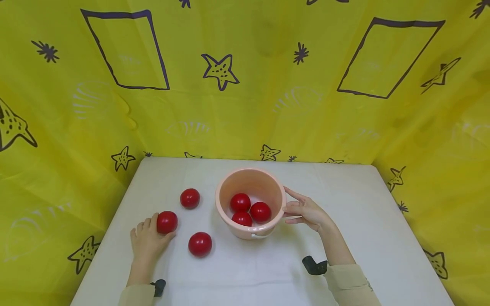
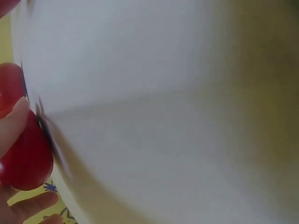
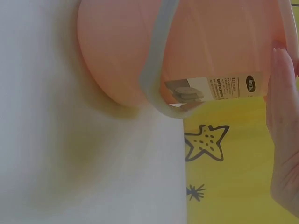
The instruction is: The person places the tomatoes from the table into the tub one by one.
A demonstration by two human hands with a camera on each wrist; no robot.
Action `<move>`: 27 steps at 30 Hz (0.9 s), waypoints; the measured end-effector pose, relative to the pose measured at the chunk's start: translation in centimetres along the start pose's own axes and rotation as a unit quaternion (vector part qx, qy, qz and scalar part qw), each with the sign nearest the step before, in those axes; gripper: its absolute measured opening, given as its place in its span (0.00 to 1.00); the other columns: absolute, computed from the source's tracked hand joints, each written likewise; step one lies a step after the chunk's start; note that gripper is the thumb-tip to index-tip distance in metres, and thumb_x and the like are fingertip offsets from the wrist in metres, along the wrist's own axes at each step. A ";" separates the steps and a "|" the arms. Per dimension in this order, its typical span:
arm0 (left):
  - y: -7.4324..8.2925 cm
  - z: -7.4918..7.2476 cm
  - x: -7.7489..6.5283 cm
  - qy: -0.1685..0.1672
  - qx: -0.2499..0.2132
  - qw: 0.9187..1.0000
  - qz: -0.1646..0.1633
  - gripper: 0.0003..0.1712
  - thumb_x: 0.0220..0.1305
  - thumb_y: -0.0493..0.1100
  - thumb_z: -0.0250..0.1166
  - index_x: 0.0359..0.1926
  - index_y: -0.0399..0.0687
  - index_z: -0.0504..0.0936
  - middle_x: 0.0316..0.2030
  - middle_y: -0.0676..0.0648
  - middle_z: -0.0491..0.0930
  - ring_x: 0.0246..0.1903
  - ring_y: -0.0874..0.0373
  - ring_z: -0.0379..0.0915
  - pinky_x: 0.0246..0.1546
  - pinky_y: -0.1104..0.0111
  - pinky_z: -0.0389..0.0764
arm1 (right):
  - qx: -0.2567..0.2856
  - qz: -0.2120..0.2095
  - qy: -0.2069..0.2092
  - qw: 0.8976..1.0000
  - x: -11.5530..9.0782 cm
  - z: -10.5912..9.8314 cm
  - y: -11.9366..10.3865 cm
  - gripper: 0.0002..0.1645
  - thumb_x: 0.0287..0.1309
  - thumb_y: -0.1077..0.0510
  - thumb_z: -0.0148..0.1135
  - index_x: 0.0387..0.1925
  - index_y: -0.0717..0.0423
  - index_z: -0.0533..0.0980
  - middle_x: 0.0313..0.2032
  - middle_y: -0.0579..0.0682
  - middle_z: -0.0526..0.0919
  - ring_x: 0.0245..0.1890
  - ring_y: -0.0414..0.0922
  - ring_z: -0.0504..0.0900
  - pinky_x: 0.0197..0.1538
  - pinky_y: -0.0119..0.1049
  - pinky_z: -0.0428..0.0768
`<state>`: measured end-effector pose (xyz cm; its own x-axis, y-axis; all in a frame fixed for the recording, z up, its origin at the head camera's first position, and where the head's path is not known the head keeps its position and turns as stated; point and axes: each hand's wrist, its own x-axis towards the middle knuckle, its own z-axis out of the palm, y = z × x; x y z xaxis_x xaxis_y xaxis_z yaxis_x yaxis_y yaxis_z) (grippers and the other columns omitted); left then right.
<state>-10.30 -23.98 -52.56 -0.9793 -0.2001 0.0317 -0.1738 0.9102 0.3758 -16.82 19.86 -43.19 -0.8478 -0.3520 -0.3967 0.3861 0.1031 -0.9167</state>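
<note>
The left hand [image 1: 147, 240] grips one red ball [image 1: 167, 222]. To its right, two loose balls [image 1: 200, 244] lie on the counter [image 1: 237, 276] before one pink bucket [image 1: 252, 180] containing three balls [image 1: 260, 212]; the right hand's [image 1: 308, 212] outstretched fingers touch its rim. Beyond hangs yellow cloth [image 1: 252, 110].

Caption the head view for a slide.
Left hand grips a red ball; right hand touches a pink bucket holding three more balls.
</note>
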 end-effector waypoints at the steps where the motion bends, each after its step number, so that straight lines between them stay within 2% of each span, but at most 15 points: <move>1: 0.0 0.0 0.0 -0.003 -0.001 1.000 0.001 0.46 0.47 0.53 0.69 0.61 0.35 0.59 0.53 0.29 0.65 0.54 0.32 0.54 0.55 0.37 0.48 | 0.000 0.001 0.002 1.000 0.0 0.0 0.0 0.44 0.56 0.60 0.61 0.69 0.48 0.51 0.43 0.64 0.80 0.35 0.46 0.84 0.36 0.38 0.82; 4: 0.0 0.2 0.1 -0.003 -0.003 1.000 0.002 0.45 0.47 0.53 0.68 0.60 0.34 0.59 0.52 0.29 0.65 0.53 0.32 0.55 0.54 0.38 0.51 | 0.000 0.000 0.001 1.000 0.0 0.0 0.1 0.44 0.56 0.60 0.61 0.70 0.48 0.51 0.43 0.64 0.80 0.35 0.46 0.84 0.36 0.38 0.82; 10: -0.2 0.6 0.6 0.020 -0.012 1.000 0.002 0.43 0.44 0.55 0.70 0.56 0.35 0.64 0.48 0.30 0.70 0.47 0.34 0.61 0.48 0.41 0.60 | 0.003 -0.003 -0.002 1.000 0.1 -0.1 0.2 0.45 0.55 0.61 0.62 0.70 0.48 0.51 0.41 0.61 0.81 0.35 0.46 0.84 0.36 0.39 0.82; 16: 0.5 0.5 1.2 0.014 -0.026 1.000 0.003 0.43 0.45 0.57 0.68 0.55 0.34 0.66 0.46 0.32 0.71 0.46 0.37 0.62 0.46 0.42 0.64 | 0.001 -0.002 0.001 1.000 0.2 -0.1 0.3 0.46 0.54 0.60 0.63 0.69 0.47 0.51 0.43 0.63 0.80 0.35 0.46 0.84 0.37 0.40 0.82; 21: 2.3 -0.5 2.0 0.043 -0.023 0.998 0.041 0.42 0.45 0.59 0.67 0.54 0.37 0.67 0.45 0.36 0.72 0.45 0.40 0.63 0.47 0.44 0.63 | -0.003 -0.007 -0.002 1.000 0.2 -0.2 0.4 0.46 0.54 0.59 0.63 0.70 0.48 0.51 0.42 0.63 0.80 0.35 0.46 0.84 0.37 0.40 0.82; 27: 5.8 -2.8 3.4 0.090 0.000 0.991 0.098 0.42 0.43 0.61 0.66 0.54 0.38 0.68 0.45 0.37 0.73 0.45 0.41 0.64 0.46 0.46 0.65 | 0.003 -0.010 -0.005 1.000 0.0 -0.2 0.3 0.46 0.54 0.61 0.62 0.70 0.49 0.50 0.40 0.59 0.82 0.35 0.46 0.84 0.38 0.40 0.82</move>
<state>-14.30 -20.42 -47.66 -0.9598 -0.0814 0.2687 0.0172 0.9382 0.3457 -16.76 20.05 -43.47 -0.8513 -0.3637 -0.3782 0.3719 0.0903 -0.9239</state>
